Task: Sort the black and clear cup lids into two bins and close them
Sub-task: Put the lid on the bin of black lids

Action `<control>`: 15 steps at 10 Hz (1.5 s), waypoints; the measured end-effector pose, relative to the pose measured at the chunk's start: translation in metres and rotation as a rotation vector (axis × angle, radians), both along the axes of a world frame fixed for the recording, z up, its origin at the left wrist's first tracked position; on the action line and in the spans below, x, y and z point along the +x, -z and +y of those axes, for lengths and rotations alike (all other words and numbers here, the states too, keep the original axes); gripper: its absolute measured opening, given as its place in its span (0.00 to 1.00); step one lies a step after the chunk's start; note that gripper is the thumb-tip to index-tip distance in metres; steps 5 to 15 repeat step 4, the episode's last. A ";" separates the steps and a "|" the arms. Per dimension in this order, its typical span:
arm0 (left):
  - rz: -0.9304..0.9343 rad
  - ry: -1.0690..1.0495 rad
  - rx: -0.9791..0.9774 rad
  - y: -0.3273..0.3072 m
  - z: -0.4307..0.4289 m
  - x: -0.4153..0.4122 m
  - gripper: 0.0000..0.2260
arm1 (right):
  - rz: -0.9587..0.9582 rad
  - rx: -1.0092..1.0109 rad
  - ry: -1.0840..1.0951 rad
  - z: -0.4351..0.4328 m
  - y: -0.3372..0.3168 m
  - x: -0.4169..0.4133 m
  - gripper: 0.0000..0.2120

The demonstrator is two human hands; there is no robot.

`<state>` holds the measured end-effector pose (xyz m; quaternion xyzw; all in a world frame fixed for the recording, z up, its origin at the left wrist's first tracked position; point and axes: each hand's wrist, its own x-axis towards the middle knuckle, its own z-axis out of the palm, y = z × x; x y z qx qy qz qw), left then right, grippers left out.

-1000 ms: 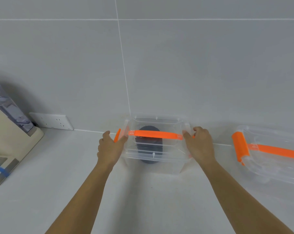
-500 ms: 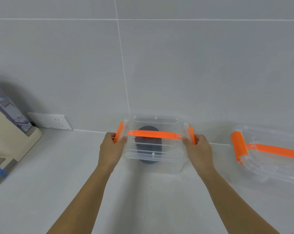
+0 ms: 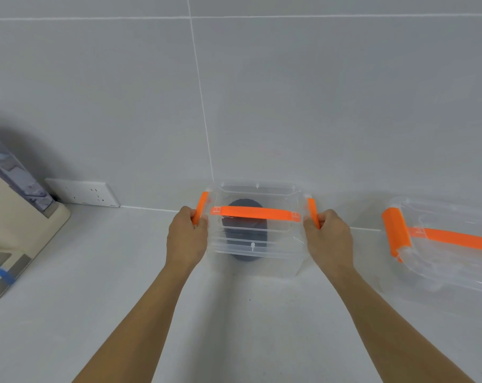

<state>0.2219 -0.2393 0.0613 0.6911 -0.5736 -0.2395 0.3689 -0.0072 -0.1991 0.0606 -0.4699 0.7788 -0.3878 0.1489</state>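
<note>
A clear plastic bin (image 3: 257,254) with its lid on stands against the wall in the middle of the counter. An orange handle (image 3: 255,213) lies across its lid. Black cup lids (image 3: 245,230) show through the plastic inside. My left hand (image 3: 186,239) grips the orange left latch (image 3: 200,207). My right hand (image 3: 328,239) grips the orange right latch (image 3: 313,212). Both latches are tilted against the bin's ends. A second clear bin (image 3: 441,261) with an orange latch (image 3: 396,233) and handle lies at the right; its contents look clear and are hard to make out.
A beige appliance (image 3: 10,230) with a bluish top stands at the left edge. A white wall socket (image 3: 82,192) sits low on the tiled wall behind it. The white counter (image 3: 234,313) spreads out in front of the bins.
Both hands slid from the bin's sides onto its orange end latches and swung them up against the lid. The bin stayed in place.
</note>
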 end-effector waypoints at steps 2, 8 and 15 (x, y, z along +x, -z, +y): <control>-0.110 -0.011 0.002 -0.001 0.001 -0.002 0.09 | 0.073 0.073 -0.005 0.004 -0.006 0.001 0.13; -0.350 0.120 0.190 -0.019 0.004 0.007 0.25 | 0.114 0.233 -0.110 0.015 -0.018 -0.012 0.25; -0.350 0.120 0.190 -0.019 0.004 0.007 0.25 | 0.114 0.233 -0.110 0.015 -0.018 -0.012 0.25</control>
